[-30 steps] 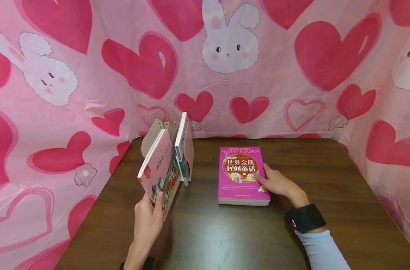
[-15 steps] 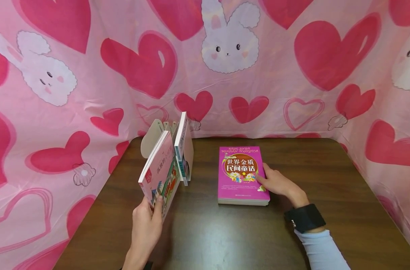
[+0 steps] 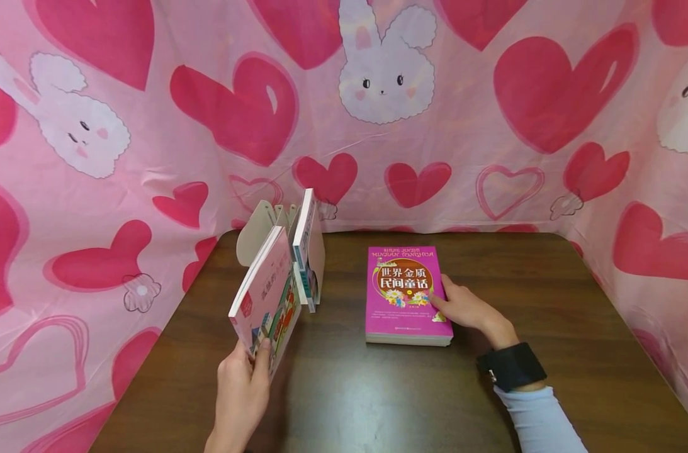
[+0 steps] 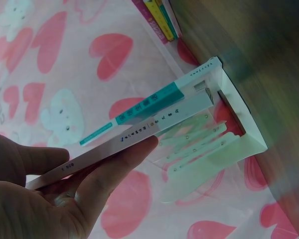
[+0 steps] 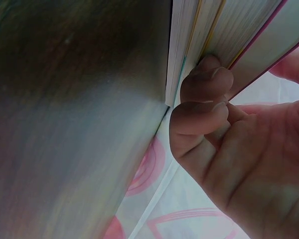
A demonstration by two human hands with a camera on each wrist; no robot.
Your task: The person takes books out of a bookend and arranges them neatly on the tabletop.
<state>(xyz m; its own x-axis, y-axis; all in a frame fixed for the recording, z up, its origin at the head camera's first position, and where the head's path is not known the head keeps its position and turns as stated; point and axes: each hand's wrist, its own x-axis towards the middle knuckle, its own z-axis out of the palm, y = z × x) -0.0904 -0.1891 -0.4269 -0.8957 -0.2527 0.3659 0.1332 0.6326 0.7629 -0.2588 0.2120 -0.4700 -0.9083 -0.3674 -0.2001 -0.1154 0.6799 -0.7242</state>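
My left hand (image 3: 243, 384) grips a thin pink picture book (image 3: 267, 296) by its near lower edge, thumb on the cover and fingers behind. The book stands on edge, tilted, in front of a pale green book rack (image 3: 255, 234). A white book with a teal spine label (image 4: 149, 103) stands upright in the rack, beside the pink one. At the right, a magenta storybook (image 3: 403, 318) lies flat on top of several stacked books (image 5: 217, 25). My right hand (image 3: 471, 308) holds its right edge, thumb on the cover and fingers curled against the page side.
The brown wooden table (image 3: 349, 402) carries everything. Pink cloth (image 3: 457, 82) printed with hearts and rabbits hangs behind and at both sides. Several rack dividers (image 4: 194, 144) stand left of the white book.
My left hand has drawn the pink book slightly toward me and down, away from the rack. My right hand and the magenta storybook have stayed put.
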